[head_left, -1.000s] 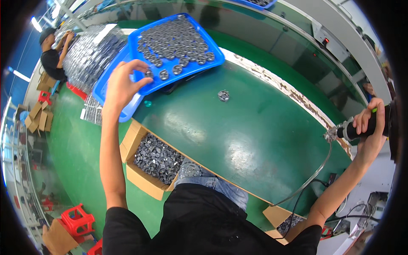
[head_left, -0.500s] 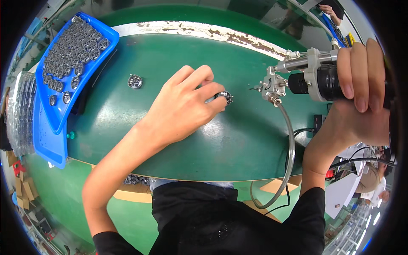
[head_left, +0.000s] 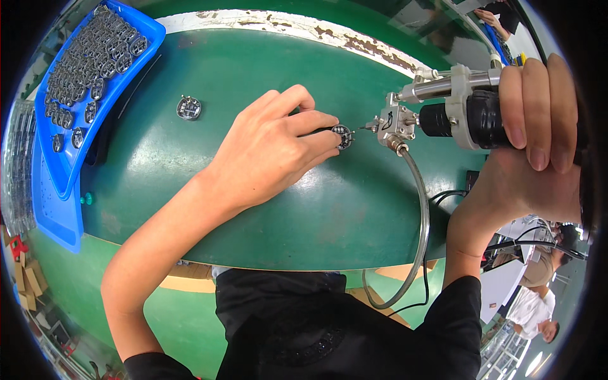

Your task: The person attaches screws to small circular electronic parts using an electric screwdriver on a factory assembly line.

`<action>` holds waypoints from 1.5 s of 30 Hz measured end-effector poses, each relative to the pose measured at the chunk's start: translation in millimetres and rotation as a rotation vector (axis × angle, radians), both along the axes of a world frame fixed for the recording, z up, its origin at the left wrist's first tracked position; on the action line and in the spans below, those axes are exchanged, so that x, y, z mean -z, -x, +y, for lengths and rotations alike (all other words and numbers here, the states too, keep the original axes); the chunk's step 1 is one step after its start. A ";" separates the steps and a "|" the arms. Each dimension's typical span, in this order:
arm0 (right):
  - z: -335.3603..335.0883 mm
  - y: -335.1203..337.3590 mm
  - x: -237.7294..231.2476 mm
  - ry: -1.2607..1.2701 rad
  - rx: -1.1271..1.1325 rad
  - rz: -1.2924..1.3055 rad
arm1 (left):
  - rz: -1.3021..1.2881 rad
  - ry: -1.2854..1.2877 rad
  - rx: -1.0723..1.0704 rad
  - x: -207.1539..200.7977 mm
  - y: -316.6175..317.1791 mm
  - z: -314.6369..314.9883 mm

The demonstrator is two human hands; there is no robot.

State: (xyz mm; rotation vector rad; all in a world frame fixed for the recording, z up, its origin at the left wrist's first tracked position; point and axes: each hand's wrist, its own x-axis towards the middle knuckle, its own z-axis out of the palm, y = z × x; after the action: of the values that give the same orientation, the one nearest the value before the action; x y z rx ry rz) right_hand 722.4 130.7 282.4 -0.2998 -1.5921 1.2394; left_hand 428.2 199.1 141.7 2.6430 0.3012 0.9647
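Between the fingertips of my left hand (head_left: 269,149), which is closed in a pinch, is a small round dark component (head_left: 343,137) with pins at its edge, held just over or on the green table. My right hand (head_left: 538,120) wraps round the black barrel of a dispensing-type tool (head_left: 484,120) with a metal valve block (head_left: 391,121) at its front. The tool's thin needle tip points left and lies very close to the component's pins; contact cannot be made out. A second round component (head_left: 189,107) lies alone on the table, beyond my left forearm.
At the far left, a blue tray (head_left: 152,26) with many similar components rests slanted over another blue tray (head_left: 57,218), beside stacked clear trays (head_left: 19,171). A clear hose (head_left: 423,215) hangs from the valve block over the table's front edge. Other people are at the right.
The component in my left hand and the needle tip have come closer together. The component now shows its flat face more. The whole view has shifted slightly.
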 end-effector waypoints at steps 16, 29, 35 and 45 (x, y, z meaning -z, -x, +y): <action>2.2 66.9 1.6 -0.056 0.057 -0.068 | 0.007 -0.026 -0.021 1.2 1.0 -1.4; 7.3 61.9 4.6 0.033 0.079 0.049 | -0.015 -0.044 -0.036 -1.2 -1.7 -3.4; 2.3 -12.5 -34.2 -0.125 -0.300 -0.112 | -0.017 0.003 -0.075 4.6 -7.0 -7.7; -2.8 6.6 -11.0 -0.078 -0.039 -0.114 | -0.012 0.307 0.024 -3.8 -7.2 2.6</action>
State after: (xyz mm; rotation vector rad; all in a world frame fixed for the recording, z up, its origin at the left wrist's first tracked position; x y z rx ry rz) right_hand 715.8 127.9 293.4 -0.2953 -1.7472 1.2049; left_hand 435.5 201.7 145.6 2.3562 0.3805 0.8505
